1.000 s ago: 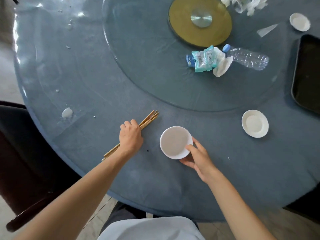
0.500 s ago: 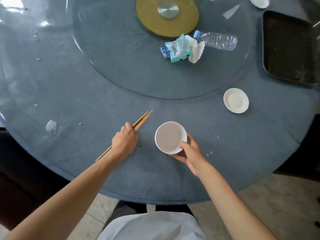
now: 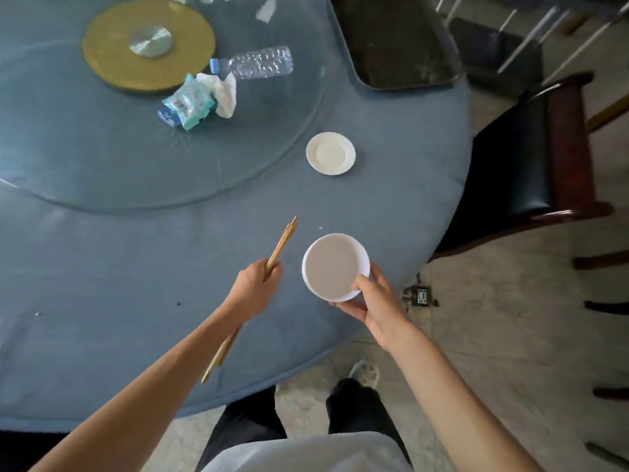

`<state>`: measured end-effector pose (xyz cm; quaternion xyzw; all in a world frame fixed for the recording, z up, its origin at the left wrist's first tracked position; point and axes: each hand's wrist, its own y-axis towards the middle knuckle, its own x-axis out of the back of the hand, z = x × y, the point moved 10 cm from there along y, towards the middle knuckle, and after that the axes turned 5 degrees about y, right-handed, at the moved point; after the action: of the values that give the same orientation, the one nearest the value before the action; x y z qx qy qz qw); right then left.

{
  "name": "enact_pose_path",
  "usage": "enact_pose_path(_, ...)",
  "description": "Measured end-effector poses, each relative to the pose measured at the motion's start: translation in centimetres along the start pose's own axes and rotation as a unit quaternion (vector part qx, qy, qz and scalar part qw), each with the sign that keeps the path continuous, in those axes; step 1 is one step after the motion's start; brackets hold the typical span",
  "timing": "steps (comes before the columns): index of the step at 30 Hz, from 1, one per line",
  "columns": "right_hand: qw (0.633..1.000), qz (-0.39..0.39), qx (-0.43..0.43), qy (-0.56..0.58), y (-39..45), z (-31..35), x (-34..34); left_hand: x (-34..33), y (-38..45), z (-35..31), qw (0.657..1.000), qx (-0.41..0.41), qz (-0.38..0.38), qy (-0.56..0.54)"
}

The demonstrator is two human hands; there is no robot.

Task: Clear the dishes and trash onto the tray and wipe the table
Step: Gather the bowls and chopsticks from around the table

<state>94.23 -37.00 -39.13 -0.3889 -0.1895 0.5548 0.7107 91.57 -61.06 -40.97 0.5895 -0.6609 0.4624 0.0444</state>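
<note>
My left hand grips a bundle of wooden chopsticks, lifted off the blue table. My right hand holds a white bowl by its near rim, above the table's right edge. A small white saucer lies farther ahead on the cloth. The dark tray sits at the far right of the table. On the glass turntable lie a clear plastic bottle, a teal wrapper and a crumpled white tissue.
A gold hub marks the turntable's centre. A dark chair with a wooden frame stands at the table's right side. More chair legs line the far right. My legs and a shoe are below, on a tiled floor.
Both hands have lifted their loads off the table: the chopsticks and the bowl. My view has swung right, so the tray and the chair now show more fully.
</note>
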Motion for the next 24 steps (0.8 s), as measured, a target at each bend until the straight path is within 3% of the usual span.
enact_pose_path(7, 0.998, -0.027, 0.020, 0.048, -0.8, 5.6, 17.1, -12.5, -1.4, -13.0, 0.998, -0.059, 0.034, 0.010)
enact_pose_path(13, 0.994, -0.084, 0.042, 0.060, -0.8, 10.2, 34.5, -26.3, -4.9, -28.2, 0.983, -0.136, 0.124, 0.005)
enact_pose_path(20, 0.972, -0.154, 0.066, 0.164, 0.0, 15.5, 51.5, -40.8, -7.9, -44.5, 0.935, -0.102, 0.330, -0.084)
enact_pose_path(24, 0.955, -0.189, 0.074, 0.217, 1.7, 19.7, 59.6, -46.9, -7.1, -53.2, 0.905, -0.101, 0.397, -0.112)
